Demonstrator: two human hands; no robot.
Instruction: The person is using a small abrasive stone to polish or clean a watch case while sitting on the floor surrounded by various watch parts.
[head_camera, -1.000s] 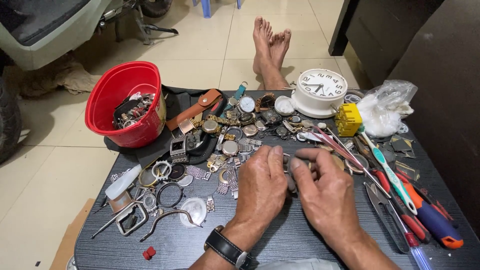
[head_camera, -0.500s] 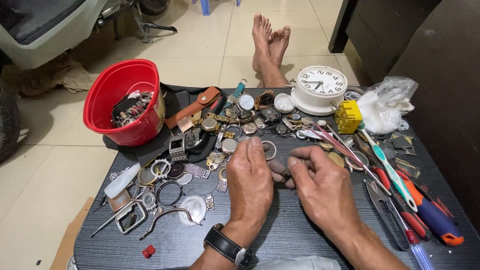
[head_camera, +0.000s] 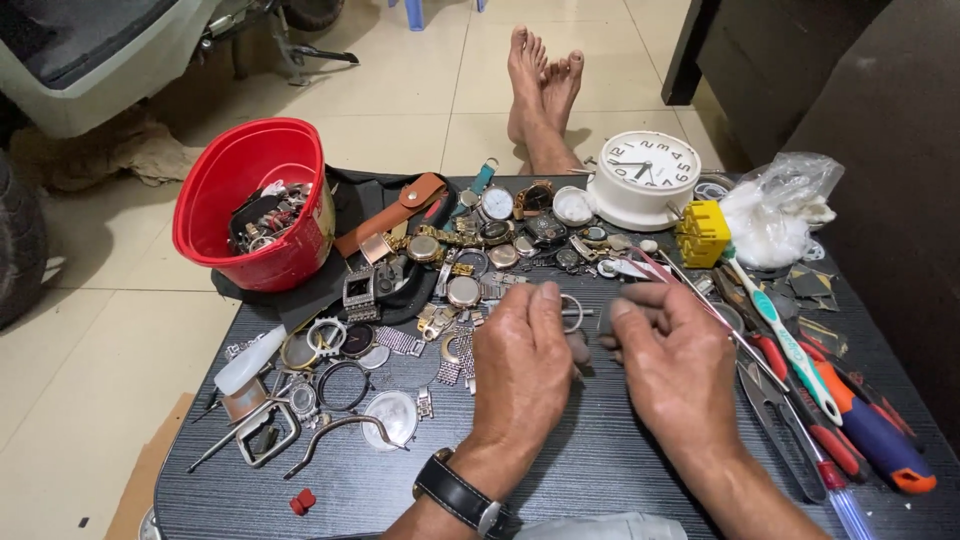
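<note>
My left hand (head_camera: 520, 370), with a black-strapped watch on its wrist, and my right hand (head_camera: 680, 370) rest close together over the middle of the dark table (head_camera: 600, 480). Their fingers are curled inward, and both pinch a small grey part (head_camera: 583, 346) between them; it is blurred and mostly hidden. Just beyond the fingertips lies a metal ring (head_camera: 571, 312). Further back is a pile of watch heads and strap pieces (head_camera: 470, 265).
A red bucket (head_camera: 255, 205) of parts stands at the back left and a white clock (head_camera: 645, 175) at the back. A yellow block (head_camera: 703, 232), plastic bag (head_camera: 775, 210), toothbrush (head_camera: 785, 335) and screwdrivers (head_camera: 860, 430) lie right. Watch cases and bezels (head_camera: 340, 385) lie left. Someone's bare feet (head_camera: 543, 85) rest on the floor.
Both hands have drawn slightly toward me and a little apart, with the fingers working the small part between them. Nothing else on the table has shifted.
</note>
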